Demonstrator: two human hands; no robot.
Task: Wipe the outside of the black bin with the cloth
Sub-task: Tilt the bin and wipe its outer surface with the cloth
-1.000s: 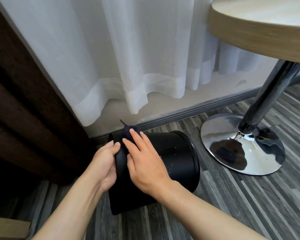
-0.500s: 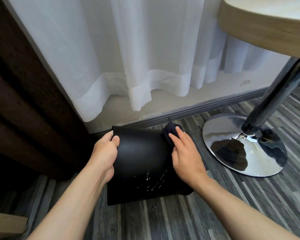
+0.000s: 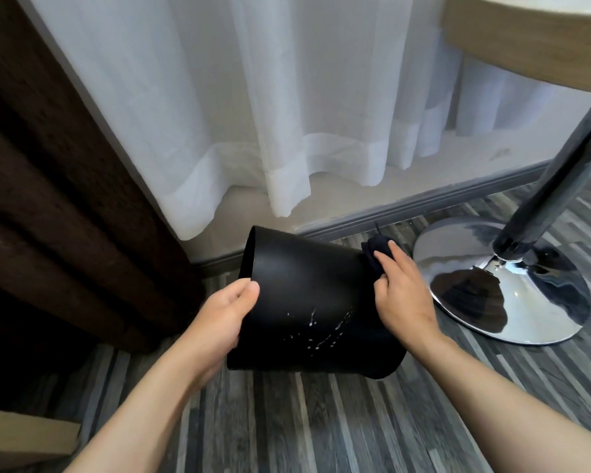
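Observation:
The black bin [image 3: 304, 295] lies tipped on its side on the grey wood-look floor, its mouth to the left. White splash marks show on its lower wall. My left hand [image 3: 224, 315] grips the bin's rim at the left. My right hand [image 3: 401, 295] presses a dark navy cloth [image 3: 376, 249] against the bin's upper right end, near its base. Most of the cloth is hidden under my fingers.
A chrome table foot [image 3: 505, 285] with a slanting pole stands just right of the bin, under a round wooden tabletop [image 3: 533, 32]. A white sheer curtain [image 3: 253, 114] and grey skirting run behind. A dark brown curtain [image 3: 48, 182] hangs at the left.
My right hand slid the cloth from the bin's left rim across to its right end. The bin turned, so white splash marks now face up.

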